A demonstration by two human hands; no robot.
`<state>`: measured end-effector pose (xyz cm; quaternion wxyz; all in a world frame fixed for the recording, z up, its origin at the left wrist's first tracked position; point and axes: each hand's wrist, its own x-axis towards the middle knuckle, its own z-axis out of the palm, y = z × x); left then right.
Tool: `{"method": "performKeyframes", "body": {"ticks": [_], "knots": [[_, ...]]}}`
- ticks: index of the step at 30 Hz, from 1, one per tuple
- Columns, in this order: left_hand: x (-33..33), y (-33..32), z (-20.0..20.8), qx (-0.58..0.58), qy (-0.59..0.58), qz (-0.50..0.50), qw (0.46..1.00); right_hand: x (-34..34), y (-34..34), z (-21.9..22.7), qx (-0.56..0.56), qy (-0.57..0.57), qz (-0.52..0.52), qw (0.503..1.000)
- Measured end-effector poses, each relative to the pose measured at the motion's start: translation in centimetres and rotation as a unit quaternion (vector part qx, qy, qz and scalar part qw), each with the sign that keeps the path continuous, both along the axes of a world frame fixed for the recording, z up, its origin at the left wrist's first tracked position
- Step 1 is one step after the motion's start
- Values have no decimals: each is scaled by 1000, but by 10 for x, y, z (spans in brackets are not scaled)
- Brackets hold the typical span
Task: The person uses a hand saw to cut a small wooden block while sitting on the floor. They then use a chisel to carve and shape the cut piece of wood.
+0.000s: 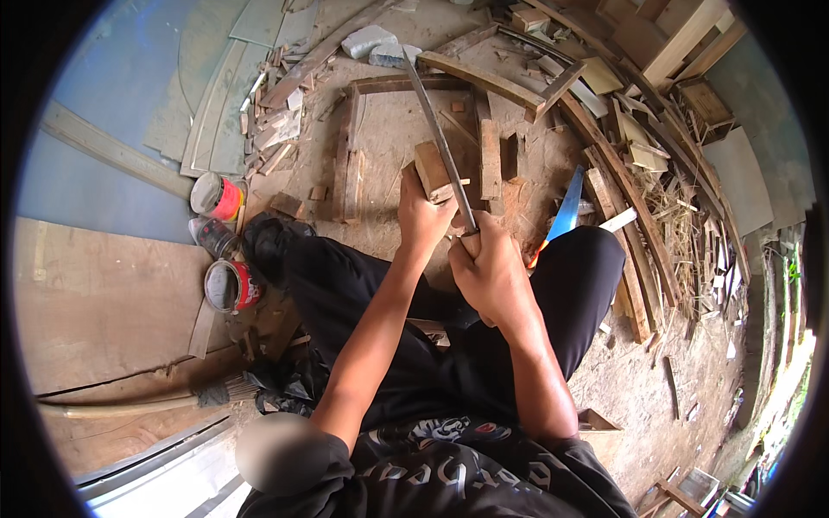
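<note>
My left hand (421,214) is closed around the lower part of a short wooden block (432,173), held up in front of my lap. In my right hand (490,272) is the wooden handle of a long, narrow machete (436,125). Its dark blade points up and away, passing close along the block's right side; whether it touches the wood I cannot tell. A light sliver of wood (465,182) sticks out beside the blade. By my right knee a handsaw (566,205) with a blue blade and orange handle leans at a slant.
Wooden frame pieces (350,164) lie on the dusty floor ahead. Long planks (617,198) and scrap wood are piled at the right. Paint cans (231,287) and a black plastic bag (275,246) stand by my left knee. Pale broken blocks (370,41) lie at the far side.
</note>
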<state>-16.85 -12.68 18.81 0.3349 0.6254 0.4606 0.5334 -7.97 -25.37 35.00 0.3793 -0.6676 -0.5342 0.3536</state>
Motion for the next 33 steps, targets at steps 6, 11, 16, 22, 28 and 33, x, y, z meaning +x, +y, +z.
{"method": "performKeyframes", "body": {"ticks": [6, 11, 16, 22, 28, 33], "knots": [[-50, -10, 26, -69, -274, -181, 942, 6, 6, -4, 30, -9, -14, 999], [-41, -26, 111, -53, -94, 8, 994, -4, 4, -4, 30, -13, 3, 999], [-46, -19, 113, -9, -58, 24, 998, -12, 7, -25, 41, -21, -1, 999], [-58, -17, 105, -104, -161, 21, 981, -11, 3, -33, -12, 231, 59, 971], [-52, -24, 123, -161, -190, 37, 968, -25, -9, -3, 105, 96, -26, 990], [-57, -27, 108, -180, -177, 3, 968, -22, -11, -7, 71, 49, -23, 996]]}}
